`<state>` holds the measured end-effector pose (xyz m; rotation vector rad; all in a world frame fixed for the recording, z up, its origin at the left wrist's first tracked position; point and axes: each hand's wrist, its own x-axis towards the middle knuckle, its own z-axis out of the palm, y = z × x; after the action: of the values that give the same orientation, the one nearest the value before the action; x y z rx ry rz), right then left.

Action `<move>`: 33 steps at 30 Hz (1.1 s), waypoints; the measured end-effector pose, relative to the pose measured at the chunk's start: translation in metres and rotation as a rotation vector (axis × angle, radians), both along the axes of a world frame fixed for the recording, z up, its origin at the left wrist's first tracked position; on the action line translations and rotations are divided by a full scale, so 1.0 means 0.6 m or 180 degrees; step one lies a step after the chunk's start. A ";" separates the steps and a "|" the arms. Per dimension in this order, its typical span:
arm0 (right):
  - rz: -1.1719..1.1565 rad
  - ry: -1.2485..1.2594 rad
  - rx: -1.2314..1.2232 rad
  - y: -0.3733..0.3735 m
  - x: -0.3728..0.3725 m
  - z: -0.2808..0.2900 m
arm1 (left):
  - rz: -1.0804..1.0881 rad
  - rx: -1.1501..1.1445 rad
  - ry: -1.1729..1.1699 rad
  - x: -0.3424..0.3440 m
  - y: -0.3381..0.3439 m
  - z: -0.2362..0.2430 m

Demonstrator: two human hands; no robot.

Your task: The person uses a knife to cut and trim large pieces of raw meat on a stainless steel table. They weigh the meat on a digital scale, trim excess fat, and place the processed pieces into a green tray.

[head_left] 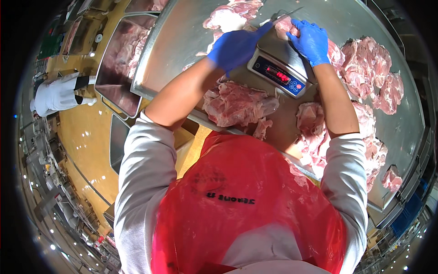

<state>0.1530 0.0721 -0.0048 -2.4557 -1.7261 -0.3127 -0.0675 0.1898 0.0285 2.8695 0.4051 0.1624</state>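
Observation:
My left hand [235, 45], in a blue glove, is closed around the handle of a knife [286, 16] whose blade points away over the steel table [182, 27]. My right hand [311, 41], also gloved in blue, presses down on a piece of raw meat [284, 26] lying on top of a digital scale [279, 69] with a lit red display. The blade sits just above that piece. A heap of raw pink meat [237, 104] lies in front of the scale, under my left forearm.
More raw meat is piled on the right of the table [374, 64], near my right elbow [315, 132] and at the far edge [230, 16]. A steel tray with meat [119, 59] stands left of the table. A person in white [57, 93] stands on the yellow floor.

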 end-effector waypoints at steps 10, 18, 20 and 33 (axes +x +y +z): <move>-0.0154 0.0127 -0.0131 0.007 0.002 0.012 | 0.0241 -0.0776 0.0095 0.066 0.018 -0.055; -0.0054 0.0192 -0.0195 0.001 -0.006 0.014 | 0.0279 -0.0597 0.0122 0.006 -0.021 -0.064; -0.0029 0.0231 -0.0275 0.001 -0.012 0.023 | 0.0236 -0.0471 -0.0136 0.044 0.004 -0.085; -0.0360 0.0223 -0.0220 0.004 0.041 0.003 | 0.0543 -0.1742 0.0013 -0.104 -0.027 -0.018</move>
<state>0.1778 0.0744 -0.0030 -2.5859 -1.6003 -0.1783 -0.1302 0.1736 0.0175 2.2987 0.5907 0.0614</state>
